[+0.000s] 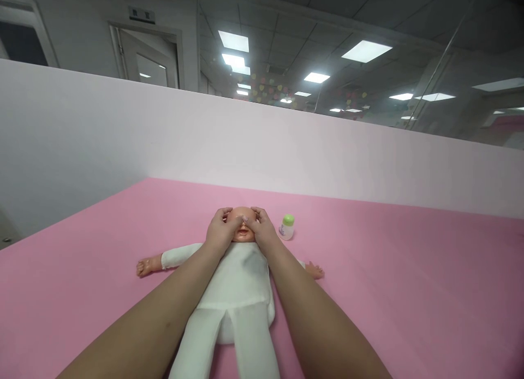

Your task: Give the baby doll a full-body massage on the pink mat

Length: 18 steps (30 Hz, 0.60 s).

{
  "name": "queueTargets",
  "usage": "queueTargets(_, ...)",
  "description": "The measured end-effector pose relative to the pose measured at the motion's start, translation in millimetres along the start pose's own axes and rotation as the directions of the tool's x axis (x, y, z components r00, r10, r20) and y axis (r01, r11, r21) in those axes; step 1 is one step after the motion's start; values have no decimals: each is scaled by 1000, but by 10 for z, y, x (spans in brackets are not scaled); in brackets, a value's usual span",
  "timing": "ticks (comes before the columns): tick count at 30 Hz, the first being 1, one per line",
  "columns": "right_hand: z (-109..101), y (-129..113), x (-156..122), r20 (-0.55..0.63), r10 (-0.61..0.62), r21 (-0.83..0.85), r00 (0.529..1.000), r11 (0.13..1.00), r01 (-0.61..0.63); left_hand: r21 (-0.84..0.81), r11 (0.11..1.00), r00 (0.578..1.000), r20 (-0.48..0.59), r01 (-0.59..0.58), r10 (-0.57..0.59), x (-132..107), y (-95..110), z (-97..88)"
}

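Observation:
A baby doll (241,281) with a white cloth body lies on its back, head away from me and arms spread out to the sides. Cupped around one side of its head, my left hand (221,230) has its thumb on the face beside the nose. My right hand (264,228) holds the other side the same way, its thumb close to the left one. Both thumbs cover the doll's eyes, while the mouth and forehead show between my hands. Just right of my right hand stands a small clear bottle (287,229) with a green cap.
The doll lies on a pink padded surface (388,270). A pale low wall (286,144) runs along its back and left side. Beyond it are a partly open door (151,60) and glass reflecting ceiling lights.

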State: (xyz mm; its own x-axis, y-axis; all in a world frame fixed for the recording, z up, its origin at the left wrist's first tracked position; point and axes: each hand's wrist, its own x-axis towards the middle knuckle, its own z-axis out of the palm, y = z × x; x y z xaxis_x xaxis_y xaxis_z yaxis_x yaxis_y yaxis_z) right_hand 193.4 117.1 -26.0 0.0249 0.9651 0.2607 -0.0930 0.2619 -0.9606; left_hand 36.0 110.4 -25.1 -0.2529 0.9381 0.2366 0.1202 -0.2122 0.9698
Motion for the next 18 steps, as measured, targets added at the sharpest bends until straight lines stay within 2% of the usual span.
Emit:
queueTargets(5,20,55,61,-66,23,47,998,999,-20,30,999,999,-30,25,-24,24,-5,15)
queueTargets(8,30,89,99,-63,58,102,996,993,-52,3,999,998,-35,49,-49,59,-56,20)
queueTargets(13,-16,130,137,-16,150,178,989,973,-145,-52,996,998,-18,66,-67,79,-103,25)
queueTargets(18,-154,43,83,104,245,206,964,943,-261,-83,995,997,61,62,-57,37,-63,-32)
